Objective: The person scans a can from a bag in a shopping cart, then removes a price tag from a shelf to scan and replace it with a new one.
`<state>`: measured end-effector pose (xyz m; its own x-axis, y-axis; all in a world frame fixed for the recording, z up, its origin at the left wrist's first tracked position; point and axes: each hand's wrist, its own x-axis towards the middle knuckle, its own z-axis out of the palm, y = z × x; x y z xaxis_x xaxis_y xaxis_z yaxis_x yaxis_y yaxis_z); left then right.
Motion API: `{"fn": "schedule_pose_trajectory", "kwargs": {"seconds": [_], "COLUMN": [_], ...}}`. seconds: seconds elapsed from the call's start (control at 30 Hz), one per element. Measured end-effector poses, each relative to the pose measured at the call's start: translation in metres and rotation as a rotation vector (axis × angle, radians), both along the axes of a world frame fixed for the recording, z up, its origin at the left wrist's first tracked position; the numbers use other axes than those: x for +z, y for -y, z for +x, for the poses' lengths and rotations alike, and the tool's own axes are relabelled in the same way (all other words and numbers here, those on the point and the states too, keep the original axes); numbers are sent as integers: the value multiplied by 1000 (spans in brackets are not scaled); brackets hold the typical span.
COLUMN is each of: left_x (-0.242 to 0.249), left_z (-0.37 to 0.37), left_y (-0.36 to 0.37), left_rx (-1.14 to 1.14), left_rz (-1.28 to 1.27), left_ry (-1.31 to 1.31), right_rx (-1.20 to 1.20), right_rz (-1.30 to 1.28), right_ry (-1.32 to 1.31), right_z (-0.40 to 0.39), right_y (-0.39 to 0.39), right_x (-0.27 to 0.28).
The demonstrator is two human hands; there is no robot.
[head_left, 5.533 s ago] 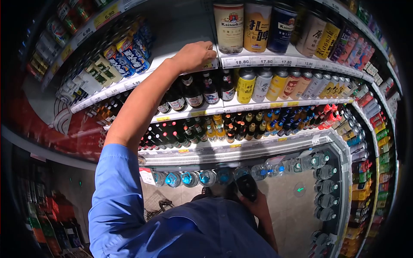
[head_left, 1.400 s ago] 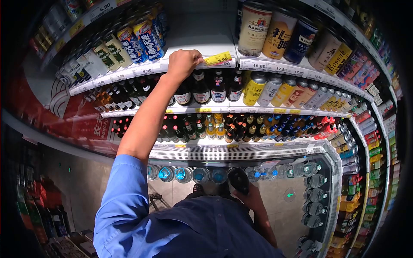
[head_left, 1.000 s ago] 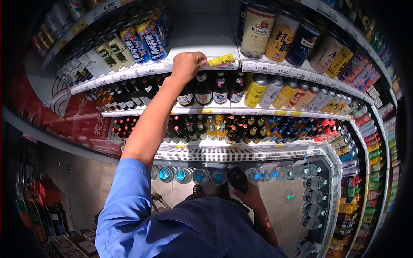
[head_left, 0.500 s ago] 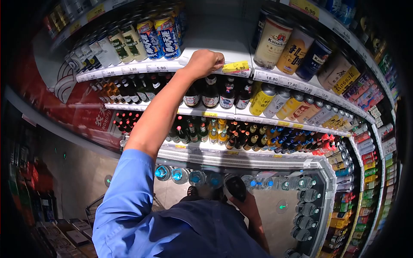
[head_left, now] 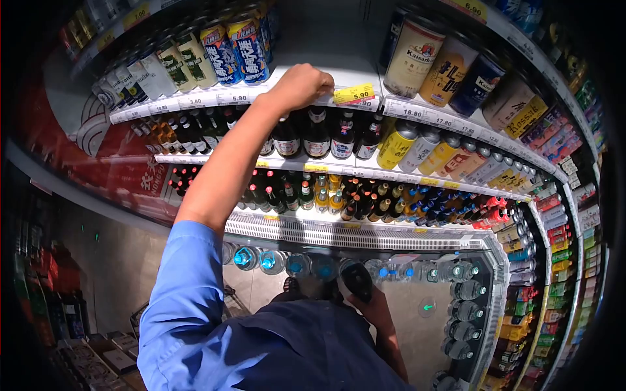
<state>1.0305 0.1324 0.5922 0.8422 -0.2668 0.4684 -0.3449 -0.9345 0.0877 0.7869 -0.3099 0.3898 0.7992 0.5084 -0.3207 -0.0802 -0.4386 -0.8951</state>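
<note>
My left hand (head_left: 301, 86) reaches up to the front edge of a shelf, its fingers curled closed. Their tips are right beside the left end of a yellow price tag (head_left: 353, 94) marked 5.90; what they pinch, if anything, is hidden. The tag sits slightly tilted over a white label on the shelf rail. Left of the hand stand blue beer cans (head_left: 248, 51), and dark bottles (head_left: 317, 137) line the shelf below. Low in front of my body, my right hand (head_left: 373, 307) grips a black handheld device (head_left: 356, 280) with a rounded top.
Large cans (head_left: 415, 55) stand right of the tag, with yellow cans (head_left: 396, 144) one tier lower. Rows of small bottles fill the lowest shelf above a vent grille (head_left: 352, 240). Water bottles (head_left: 468, 311) line the base. A cart (head_left: 231, 303) is behind my left arm.
My left hand has shifted slightly left relative to the yellow tag, and the gap between them looks a little different. The view has tilted slightly. My right hand still holds the black device.
</note>
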Motion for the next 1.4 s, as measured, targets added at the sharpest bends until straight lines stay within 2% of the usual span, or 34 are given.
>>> {"fn": "schedule_pose_trajectory", "kwargs": {"seconds": [0.07, 0.13, 0.2, 0.27, 0.3, 0.4, 0.53, 0.63, 0.73, 0.83, 0.93, 0.97, 1.17, 1.27, 1.3, 1.4], "left_x": [1, 15, 30, 31, 33, 18, 5, -6, -11, -16, -25, -27, -41, -47, -47, -42], "left_z": [-1, -8, -19, -24, -30, -38, -53, -55, -59, -59, -71, -77, -93, -94, -93, -93], "left_y": [-10, -10, -11, -23, -27, -49, -50, -53, -54, -58, -57, -58, -60, -66, -69, -69], "left_rx": [-29, 14, 111, 122, 167, 103, 255, 261, 268, 173, 255, 292, 292, 305, 298, 299], "left_rz": [-7, -440, -649, -534, -317, 45, 113, 187, 157, 168, 68, 84, 36, 20, 7, -26], "left_ry": [16, -114, -152, 20, 119, 295, 138, 215, 257, 414, 363, 275, 373, 396, 401, 394], "right_rx": [8, -3, -13, -21, -26, -40, -36, -21, -14, -25, 5, 22, 61, 123, 134, 183], "right_rz": [-49, -36, -24, -17, -19, -20, -25, -31, -31, -38, 8, 34, 26, -21, 50, 75], "right_ry": [-23, -34, -53, -75, -81, -94, -106, -103, -93, -75, -11, 16, 169, 155, 313, 412], "right_z": [0, -2, -3, -3, -3, -5, -5, -4, -3, -5, 0, 3, 39, 60, 66, 88], "right_y": [-1, 0, 1, 1, 2, 1, 0, -3, -6, -5, -6, -9, -31, -49, -56, -85], "right_x": [5, 0, -5, -7, -8, -10, -12, -7, -2, -3, 8, 13, 32, 58, 60, 90]}}
